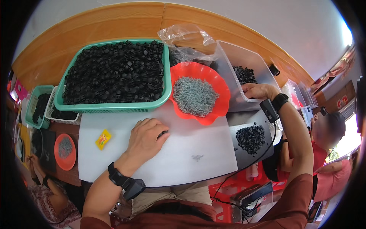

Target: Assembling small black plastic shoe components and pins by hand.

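Note:
My left hand (146, 139) rests over the white work mat (179, 164), its thumb and fingers closed on a small black plastic part (162, 134). At the right, my right hand (260, 91) reaches over the near rim of a clear plastic bin (232, 72), its fingers curled together. What those fingers hold, if anything, is hidden. Small black pieces (244, 74) lie in the bin just beyond them. Between my hands stands a red scalloped bowl (221, 86), filled with thin silvery metal pins (195, 95).
A green basket (167, 76) heaped with black round-capped parts (114, 72) stands at the back left. A yellow packet (103, 139) lies on the mat. Loose black pieces (250, 139) form a pile at right. A cable (244, 168) hangs from my right wrist. Other people sit on both sides.

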`<action>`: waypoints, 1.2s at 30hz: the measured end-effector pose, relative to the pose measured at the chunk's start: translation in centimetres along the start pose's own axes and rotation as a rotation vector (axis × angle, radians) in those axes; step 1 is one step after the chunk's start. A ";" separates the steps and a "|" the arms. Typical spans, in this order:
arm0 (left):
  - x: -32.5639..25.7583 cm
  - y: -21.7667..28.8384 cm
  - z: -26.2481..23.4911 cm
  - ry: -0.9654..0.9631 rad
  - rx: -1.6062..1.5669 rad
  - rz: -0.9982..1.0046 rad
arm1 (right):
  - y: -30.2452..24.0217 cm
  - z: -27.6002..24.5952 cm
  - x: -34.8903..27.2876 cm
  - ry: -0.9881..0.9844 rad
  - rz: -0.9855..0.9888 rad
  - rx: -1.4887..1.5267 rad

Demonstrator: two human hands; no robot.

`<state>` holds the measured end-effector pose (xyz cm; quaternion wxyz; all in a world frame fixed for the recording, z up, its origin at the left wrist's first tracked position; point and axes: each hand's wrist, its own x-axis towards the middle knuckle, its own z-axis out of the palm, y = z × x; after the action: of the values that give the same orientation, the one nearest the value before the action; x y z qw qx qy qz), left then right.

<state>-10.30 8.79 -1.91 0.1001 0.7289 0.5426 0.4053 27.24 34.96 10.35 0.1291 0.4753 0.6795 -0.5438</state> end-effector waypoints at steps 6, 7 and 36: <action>0.1 -0.1 0.0 -0.003 0.015 -0.007 | 0.3 1.6 1.5 0.048 -0.027 -0.186; 0.0 -0.1 0.0 -0.006 0.009 -0.012 | 0.0 1.8 1.4 0.049 -0.028 -0.187; 0.1 -0.3 0.0 0.012 -0.002 0.019 | -0.7 1.8 0.2 0.528 -0.061 -0.223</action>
<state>-10.48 9.01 -2.07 0.0938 0.7314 0.5360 0.4111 25.94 33.52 9.98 -0.0170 0.5627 0.7592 -0.3268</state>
